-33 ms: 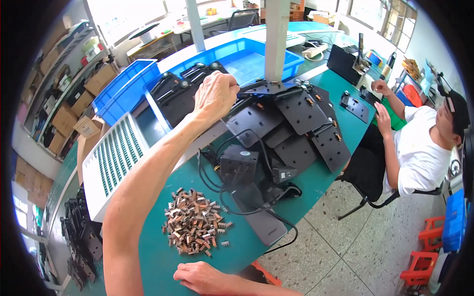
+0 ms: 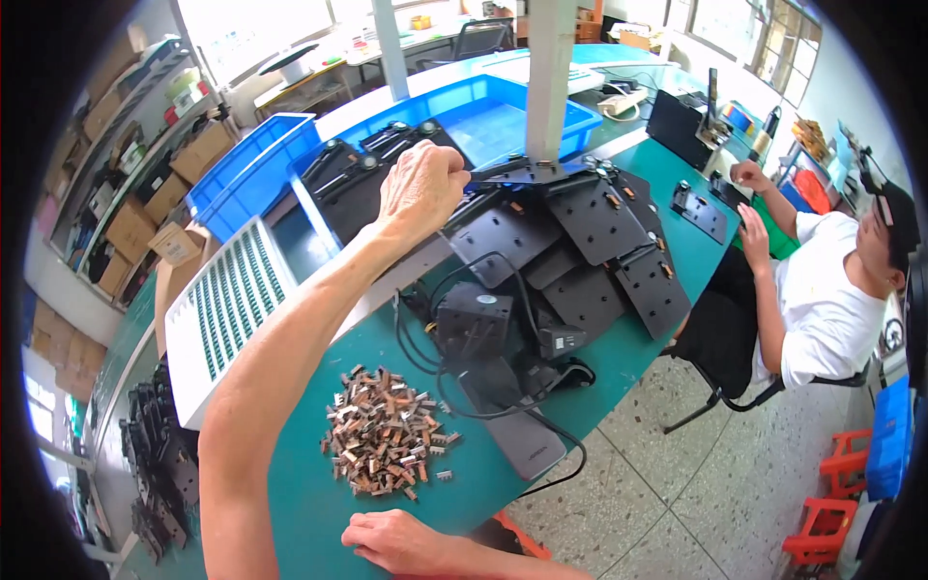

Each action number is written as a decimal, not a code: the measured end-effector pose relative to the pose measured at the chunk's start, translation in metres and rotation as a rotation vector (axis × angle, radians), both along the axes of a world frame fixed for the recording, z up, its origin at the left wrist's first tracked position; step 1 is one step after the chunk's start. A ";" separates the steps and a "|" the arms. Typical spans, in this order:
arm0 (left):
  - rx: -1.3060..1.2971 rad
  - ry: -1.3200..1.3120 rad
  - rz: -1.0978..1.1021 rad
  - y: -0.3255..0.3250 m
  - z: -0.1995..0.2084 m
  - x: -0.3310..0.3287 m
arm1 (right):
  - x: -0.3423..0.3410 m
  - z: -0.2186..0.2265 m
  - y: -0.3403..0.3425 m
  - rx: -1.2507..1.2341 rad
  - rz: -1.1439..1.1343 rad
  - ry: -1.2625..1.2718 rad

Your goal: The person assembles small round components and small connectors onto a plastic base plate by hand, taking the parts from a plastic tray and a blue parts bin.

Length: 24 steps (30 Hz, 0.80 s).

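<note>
By overlapping flat black plates (image 2: 597, 235) on the smooth green bench (image 2: 304, 488), the left hand (image 2: 422, 184) is curled, the right hand (image 2: 394, 539) loosely bent near a jagged heap of small metal pieces (image 2: 382, 435); whether either pinches anything, I cannot tell.

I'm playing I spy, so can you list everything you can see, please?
Work table: one, green, middle
Small metal pieces: too many to count, silver and coppery, piled on the table
Black plates: many, black, overlapping, upper middle
Power adapter: one, black, among cables right of the pile
Flat device: one, grey, right of the pile
Tray: one, white with green rows, left
Bins: at least two, blue, back
Posts: two, whitish, back
Cardboard boxes: several, brown, far left
Stools: two, orange, lower right
Co-worker: one, white shirt, right
Left hand: one, bare, by the black plates
Right hand: one, bare, bottom middle
</note>
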<state>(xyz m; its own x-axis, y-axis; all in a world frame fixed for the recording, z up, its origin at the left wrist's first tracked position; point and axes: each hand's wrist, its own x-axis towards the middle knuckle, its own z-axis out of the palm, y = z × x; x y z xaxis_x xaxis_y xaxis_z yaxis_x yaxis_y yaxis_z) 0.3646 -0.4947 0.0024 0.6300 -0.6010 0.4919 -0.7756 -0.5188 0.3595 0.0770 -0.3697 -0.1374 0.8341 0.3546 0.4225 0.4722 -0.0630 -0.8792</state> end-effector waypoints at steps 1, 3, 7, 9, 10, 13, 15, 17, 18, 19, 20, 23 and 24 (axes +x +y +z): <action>-0.001 -0.004 0.018 0.010 0.005 -0.005 | 0.000 0.000 -0.001 -0.001 0.018 -0.004; -0.007 0.016 0.005 0.033 0.012 -0.014 | -0.001 -0.001 -0.002 -0.012 -0.017 -0.015; 0.033 -0.128 0.022 0.120 0.021 -0.042 | 0.005 0.010 -0.003 -0.033 0.056 0.059; 0.024 -0.103 0.046 0.162 0.030 -0.069 | 0.004 0.015 -0.005 -0.103 0.023 0.071; 0.025 -0.101 0.056 0.185 0.035 -0.083 | 0.006 0.017 -0.007 -0.117 0.019 0.071; 0.090 -0.069 0.218 0.270 0.051 -0.133 | 0.007 0.024 -0.004 -0.129 0.018 0.103; 0.082 -0.034 0.358 0.329 0.056 -0.172 | 0.006 0.020 0.000 -0.131 0.020 0.136; 0.076 -0.007 0.555 0.386 0.065 -0.222 | 0.004 0.025 0.002 -0.153 0.022 0.162; 0.022 0.029 0.661 0.409 0.071 -0.250 | 0.003 0.029 0.003 -0.152 0.017 0.195; 0.061 0.062 0.809 0.436 0.076 -0.276 | 0.002 0.031 0.002 -0.155 0.002 0.227; 0.061 0.019 0.912 0.465 0.078 -0.306 | 0.000 0.029 0.002 -0.161 -0.005 0.220; 0.099 -0.057 1.291 0.543 0.071 -0.410 | 0.000 0.018 -0.005 -0.188 0.007 0.216; 0.092 -0.064 1.396 0.569 0.062 -0.449 | -0.001 0.016 -0.005 -0.176 -0.027 0.227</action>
<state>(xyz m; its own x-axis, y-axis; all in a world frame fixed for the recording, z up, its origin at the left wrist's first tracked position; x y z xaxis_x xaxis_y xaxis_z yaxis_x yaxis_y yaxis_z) -0.0849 0.0744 0.0645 0.7055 0.4637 0.5360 0.3800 -0.8859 0.2662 0.0763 -0.3742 -0.1211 0.9104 0.3823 0.1580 0.2608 -0.2340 -0.9366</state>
